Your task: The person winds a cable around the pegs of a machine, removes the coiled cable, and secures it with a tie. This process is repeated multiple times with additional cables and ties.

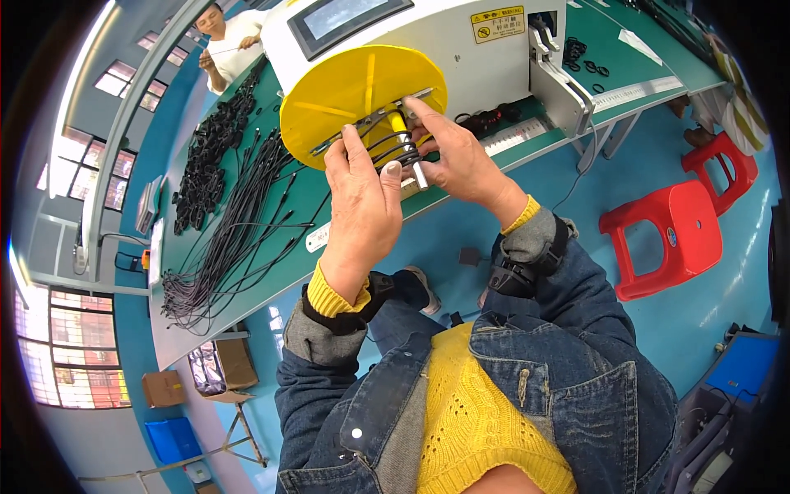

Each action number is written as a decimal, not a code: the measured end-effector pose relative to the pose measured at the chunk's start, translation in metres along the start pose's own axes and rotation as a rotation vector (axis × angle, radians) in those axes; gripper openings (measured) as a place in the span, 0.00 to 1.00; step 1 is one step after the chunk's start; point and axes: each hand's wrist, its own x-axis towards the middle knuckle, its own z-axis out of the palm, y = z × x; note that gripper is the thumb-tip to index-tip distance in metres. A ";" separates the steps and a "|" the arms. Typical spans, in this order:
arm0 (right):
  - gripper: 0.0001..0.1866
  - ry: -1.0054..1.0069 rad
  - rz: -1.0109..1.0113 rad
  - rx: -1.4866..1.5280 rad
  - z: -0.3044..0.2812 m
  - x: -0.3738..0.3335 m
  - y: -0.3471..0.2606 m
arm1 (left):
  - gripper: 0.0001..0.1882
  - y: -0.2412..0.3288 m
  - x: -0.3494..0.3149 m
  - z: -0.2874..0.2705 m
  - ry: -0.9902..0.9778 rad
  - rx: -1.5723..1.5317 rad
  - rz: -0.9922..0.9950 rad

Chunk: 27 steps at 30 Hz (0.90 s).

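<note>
A coil of black cable hangs around the silver-tipped spindle of a winding machine with a round yellow disc. My left hand is at the coil's left side, its index finger up by the metal bar across the disc, its thumb by the loops; the fingers appear closed on the cable. From the right, my right hand grips the other side of the coil, one fingertip near the bar's upper end. Parts of the coil are hidden behind my fingers.
The white machine body stands on a green table. Bundled black cables and a pile of small black coils lie left. Red stools stand right. Another person handles a thin strand at the far left.
</note>
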 end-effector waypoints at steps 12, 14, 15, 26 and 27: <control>0.21 0.253 -0.110 -0.217 0.047 -0.021 -0.014 | 0.10 -0.002 -0.002 -0.018 -0.156 0.241 0.081; 0.19 0.222 -0.050 -0.209 0.046 -0.024 -0.020 | 0.10 -0.004 -0.005 -0.019 -0.192 0.276 0.076; 0.18 0.212 -0.039 -0.211 0.046 -0.026 -0.022 | 0.09 -0.005 -0.007 -0.019 -0.177 0.268 0.097; 0.11 -0.209 0.194 -0.326 0.043 -0.117 -0.024 | 0.12 -0.003 -0.117 0.014 -0.324 -0.031 -0.115; 0.11 -0.274 0.184 -0.279 0.047 -0.126 -0.017 | 0.14 -0.027 -0.129 0.026 -0.414 -0.332 -0.272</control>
